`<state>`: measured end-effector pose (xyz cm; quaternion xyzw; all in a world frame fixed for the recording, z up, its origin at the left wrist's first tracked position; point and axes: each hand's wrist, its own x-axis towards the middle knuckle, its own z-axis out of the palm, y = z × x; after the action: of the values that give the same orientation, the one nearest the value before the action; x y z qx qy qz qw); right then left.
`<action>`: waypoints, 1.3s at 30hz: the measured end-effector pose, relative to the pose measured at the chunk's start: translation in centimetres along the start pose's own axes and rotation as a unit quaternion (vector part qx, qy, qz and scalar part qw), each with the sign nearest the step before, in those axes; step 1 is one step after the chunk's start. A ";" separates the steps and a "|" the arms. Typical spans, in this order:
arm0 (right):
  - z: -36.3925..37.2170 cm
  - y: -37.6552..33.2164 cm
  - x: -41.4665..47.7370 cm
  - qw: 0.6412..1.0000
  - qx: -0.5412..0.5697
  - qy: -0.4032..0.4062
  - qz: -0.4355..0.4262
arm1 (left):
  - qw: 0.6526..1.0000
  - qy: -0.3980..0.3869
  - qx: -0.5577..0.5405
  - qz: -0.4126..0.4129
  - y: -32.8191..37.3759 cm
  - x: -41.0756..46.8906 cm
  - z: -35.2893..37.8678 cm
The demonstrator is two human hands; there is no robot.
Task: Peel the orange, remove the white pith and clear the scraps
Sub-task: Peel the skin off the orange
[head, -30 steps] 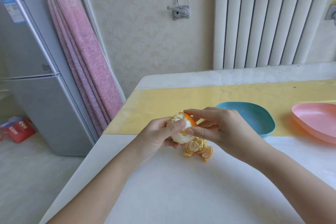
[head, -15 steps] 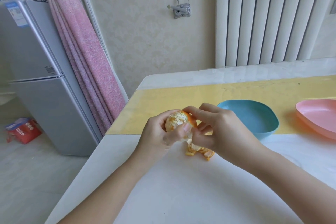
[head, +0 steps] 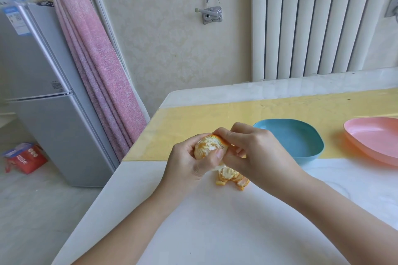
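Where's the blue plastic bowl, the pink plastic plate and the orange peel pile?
Blue plastic bowl (head: 298,139): head view, bare inside.
Pink plastic plate (head: 375,135): head view, bare inside.
Pile of orange peel (head: 231,176): head view, middle piece.

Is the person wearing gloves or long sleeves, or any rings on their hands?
No gloves: the left hand and the right hand are both bare. No sleeves show either; the left forearm and the right forearm are uncovered down to the picture's edge. No ring, watch or bracelet is visible. The left thumbnail looks short and unpainted.
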<state>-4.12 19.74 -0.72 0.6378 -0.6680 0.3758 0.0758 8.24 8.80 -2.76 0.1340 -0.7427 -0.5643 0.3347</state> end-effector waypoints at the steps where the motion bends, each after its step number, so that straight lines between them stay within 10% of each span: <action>1: -0.1 0.0 0.0 1.000 -0.002 0.003 -0.005 | 1.000 0.001 0.003 0.001 0.0 -0.1 0.1; 29: -1.3 0.3 0.1 0.990 0.118 0.026 0.073 | 0.995 -0.087 -0.044 -0.036 0.7 0.1 0.1; 39: -1.8 0.0 0.6 0.875 0.396 0.042 0.277 | 0.979 -0.137 -0.118 -0.093 0.7 0.3 -0.2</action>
<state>-4.93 20.32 0.94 0.3873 -0.6089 0.6406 -0.2623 8.27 8.74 -1.99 0.0837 -0.6939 -0.6897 0.1893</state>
